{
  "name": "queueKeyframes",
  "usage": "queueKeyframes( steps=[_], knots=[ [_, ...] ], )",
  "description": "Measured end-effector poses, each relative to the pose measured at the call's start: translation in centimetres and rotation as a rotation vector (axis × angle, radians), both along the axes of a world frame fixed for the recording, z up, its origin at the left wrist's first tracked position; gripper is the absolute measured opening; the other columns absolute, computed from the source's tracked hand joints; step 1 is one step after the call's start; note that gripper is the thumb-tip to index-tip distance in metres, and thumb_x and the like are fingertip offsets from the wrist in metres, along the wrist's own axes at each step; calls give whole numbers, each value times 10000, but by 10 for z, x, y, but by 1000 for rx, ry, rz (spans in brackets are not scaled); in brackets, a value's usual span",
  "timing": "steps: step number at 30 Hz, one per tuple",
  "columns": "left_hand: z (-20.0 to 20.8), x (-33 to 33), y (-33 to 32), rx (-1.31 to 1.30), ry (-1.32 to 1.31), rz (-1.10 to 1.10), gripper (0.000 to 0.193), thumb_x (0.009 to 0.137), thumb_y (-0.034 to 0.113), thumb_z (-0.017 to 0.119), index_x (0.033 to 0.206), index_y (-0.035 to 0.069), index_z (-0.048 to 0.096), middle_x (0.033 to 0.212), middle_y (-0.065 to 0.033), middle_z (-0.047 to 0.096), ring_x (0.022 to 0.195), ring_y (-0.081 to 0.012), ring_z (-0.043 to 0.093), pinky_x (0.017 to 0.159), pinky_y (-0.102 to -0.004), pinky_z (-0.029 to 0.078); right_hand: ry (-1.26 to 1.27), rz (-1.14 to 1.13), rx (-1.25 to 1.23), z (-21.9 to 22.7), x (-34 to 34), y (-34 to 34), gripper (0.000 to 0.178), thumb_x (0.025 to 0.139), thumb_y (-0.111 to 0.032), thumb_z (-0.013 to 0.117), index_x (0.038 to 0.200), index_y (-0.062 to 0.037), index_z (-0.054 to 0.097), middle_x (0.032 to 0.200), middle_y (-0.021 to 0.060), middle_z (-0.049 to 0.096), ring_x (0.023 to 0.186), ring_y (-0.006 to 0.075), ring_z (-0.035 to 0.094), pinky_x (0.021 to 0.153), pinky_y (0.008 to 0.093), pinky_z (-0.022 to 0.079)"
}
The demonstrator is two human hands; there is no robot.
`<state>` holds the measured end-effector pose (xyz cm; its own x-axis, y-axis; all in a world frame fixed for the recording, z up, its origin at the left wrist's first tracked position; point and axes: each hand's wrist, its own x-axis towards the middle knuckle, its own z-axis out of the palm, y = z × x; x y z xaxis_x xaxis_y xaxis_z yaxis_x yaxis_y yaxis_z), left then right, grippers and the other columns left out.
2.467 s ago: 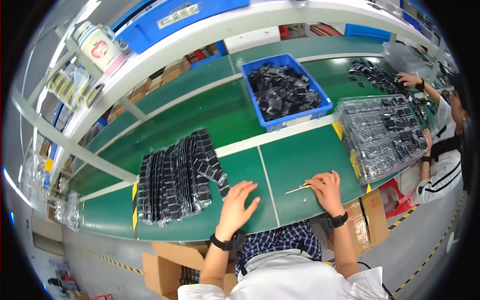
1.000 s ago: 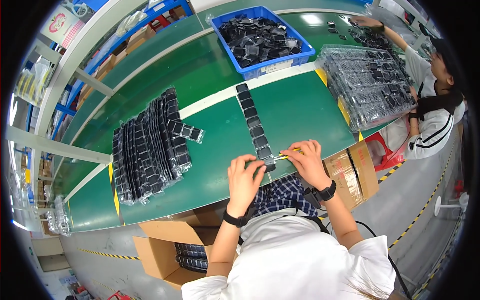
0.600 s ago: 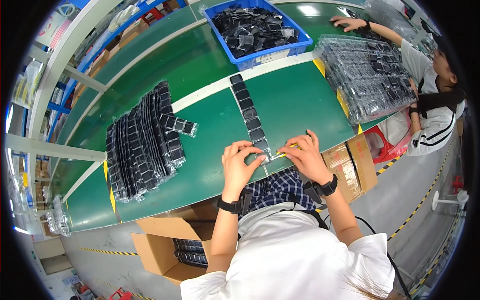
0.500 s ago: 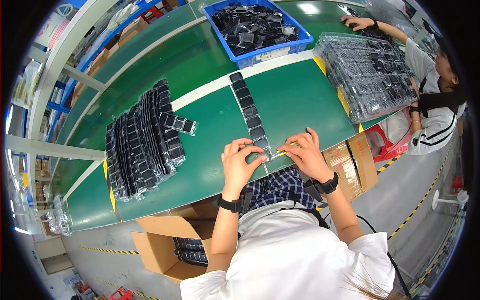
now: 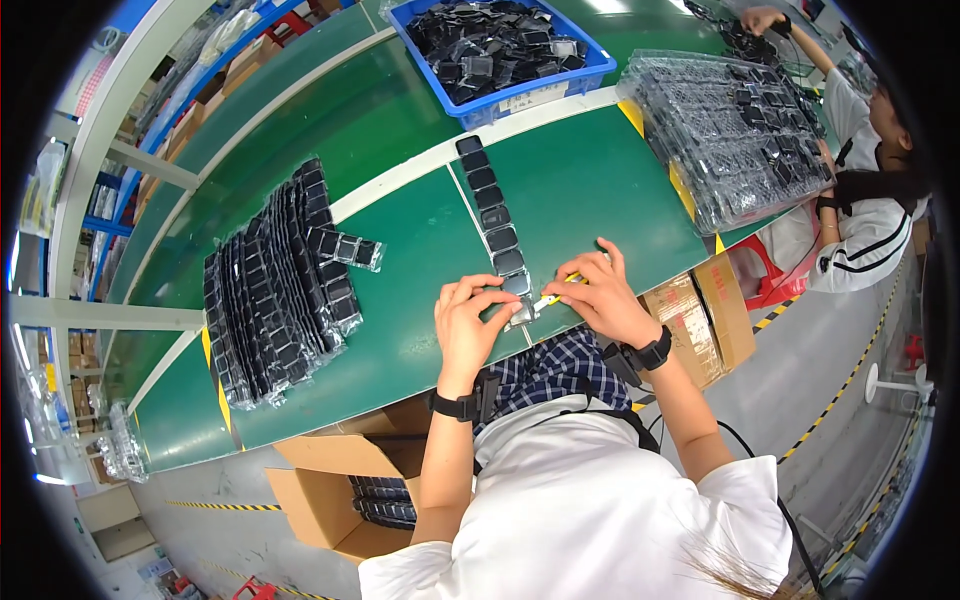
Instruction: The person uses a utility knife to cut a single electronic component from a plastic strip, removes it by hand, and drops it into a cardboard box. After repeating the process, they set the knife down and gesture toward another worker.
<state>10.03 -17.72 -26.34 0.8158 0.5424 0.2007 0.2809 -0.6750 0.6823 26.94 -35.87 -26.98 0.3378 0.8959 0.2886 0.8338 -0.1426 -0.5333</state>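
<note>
A white label [image 5: 533,97] with dark lettering is fixed to the near wall of the blue bin [image 5: 480,117] at the far side. Red markings [image 5: 690,315] are carried by the cardboard carton [image 5: 733,312] at the right. Neither can be read clearly.

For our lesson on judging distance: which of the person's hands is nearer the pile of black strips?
Left. The left hand is to the right of the pile of black strips; the right hand is farther right, beyond the left.

Strip [image 5: 490,197] lies right of pile [image 5: 280,290] (bin [image 5: 590,77] behind).
</note>
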Motion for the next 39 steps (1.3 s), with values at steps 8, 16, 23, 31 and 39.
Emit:
queueKeyframes(
  steps=[8, 16, 23, 31, 39],
  knots=[
    [-1, 1, -2, 30, 16, 18, 137, 776, 229, 870, 897, 190, 819, 1144, 66, 713, 1081, -217, 587, 965, -381, 443, -15, 72, -76, 7, 13, -7, 305, 857, -91, 735, 1111, -258, 766, 1099, -54, 605, 1164, 187, 559, 1229, 559, 188],
    [-4, -9, 3, -36, -85, 69, 116, 801, 145, 843, 902, 117, 794, 1151, 9, 710, 1124, -249, 582, 976, -390, 463, 91, -43, -96, 14, 21, -34, 266, 902, -103, 721, 1113, -253, 782, 1081, -38, 620, 1147, 205, 571, 1234, 563, 183],
    [0, -26, 14, 35, -54, 200, 236, 819, 118, 826, 1049, 123, 773, 1244, -55, 648, 1144, -280, 566, 1014, -405, 451, 9, -170, -14, 9, 10, -19, 292, 902, -93, 722, 1147, -242, 778, 1069, -24, 623, 1155, 204, 569, 1208, 571, 233],
    [20, -23, -13, 212, 28, -62, 330, 760, 283, 873, 1075, 220, 801, 1391, -11, 569, 1278, -295, 468, 1059, -469, 341, -70, -157, 36, 1, 3, 6, 302, 893, -95, 732, 1152, -242, 778, 1059, -25, 616, 1124, 199, 578, 1203, 565, 262],
    [18, -9, -3, 275, -33, -126, 197, 806, 266, 840, 1000, 234, 829, 1352, 60, 617, 1279, -264, 477, 1062, -434, 307, -72, -110, 23, 4, 3, 4, 296, 881, -117, 749, 1137, -262, 784, 1051, -30, 610, 1098, 194, 583, 1212, 559, 261]
  ],
)
